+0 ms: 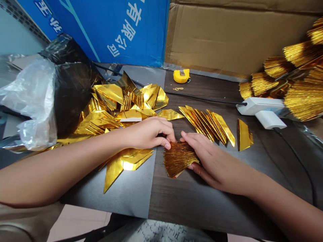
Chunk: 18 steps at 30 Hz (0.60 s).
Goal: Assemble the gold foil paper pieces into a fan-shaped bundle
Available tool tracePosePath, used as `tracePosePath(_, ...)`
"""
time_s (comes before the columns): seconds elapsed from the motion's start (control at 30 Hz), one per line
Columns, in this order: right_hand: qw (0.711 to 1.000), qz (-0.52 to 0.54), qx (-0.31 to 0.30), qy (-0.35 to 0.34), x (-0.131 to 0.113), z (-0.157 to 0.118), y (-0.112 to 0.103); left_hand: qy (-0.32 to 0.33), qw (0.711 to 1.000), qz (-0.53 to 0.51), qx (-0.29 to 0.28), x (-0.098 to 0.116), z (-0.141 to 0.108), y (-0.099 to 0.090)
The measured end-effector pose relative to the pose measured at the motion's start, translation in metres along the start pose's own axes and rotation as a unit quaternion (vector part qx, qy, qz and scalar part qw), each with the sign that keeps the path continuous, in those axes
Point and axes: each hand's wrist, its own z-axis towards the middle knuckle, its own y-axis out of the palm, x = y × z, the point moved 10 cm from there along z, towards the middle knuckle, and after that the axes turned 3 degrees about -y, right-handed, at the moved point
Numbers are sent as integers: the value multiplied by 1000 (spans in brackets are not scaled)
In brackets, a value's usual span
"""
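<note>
A pleated gold paper fan (179, 158) rests on the dark table between my hands. My left hand (156, 132) pinches its upper left corner with thumb and fingers. Around its right side my right hand (205, 156) is closed, fingers on top and thumb at the lower edge. Just beyond lies a slanted row of folded gold strips (208, 124), and a separate folded piece (243, 135) sits to its right. Under and beside my left forearm spreads a loose heap of folded gold paper (108, 95); one pointed piece (121, 166) lies nearer the front edge.
At the back stand a blue box (151, 37) and a brown cardboard panel (214, 37), with a yellow tape measure (181, 76) before them. A white power strip (262, 106) with cables and several gold fans (302, 99) are right. Black plastic bag (73, 87) at left.
</note>
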Motion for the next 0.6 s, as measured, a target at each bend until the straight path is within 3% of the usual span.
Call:
tracePosePath(0.4, 999, 28, -6, -15, -7, 6, -2, 5, 1000, 18, -4, 5, 1, -4)
tracePosePath(0.53, 1000, 25, -8, -1, -5, 7, -2, -43, 996, 67, -49, 18, -3, -20)
tracePosePath(0.6, 999, 33, -6, -3, -6, 6, -2, -39, 993, 107, -35, 35, -2, -37)
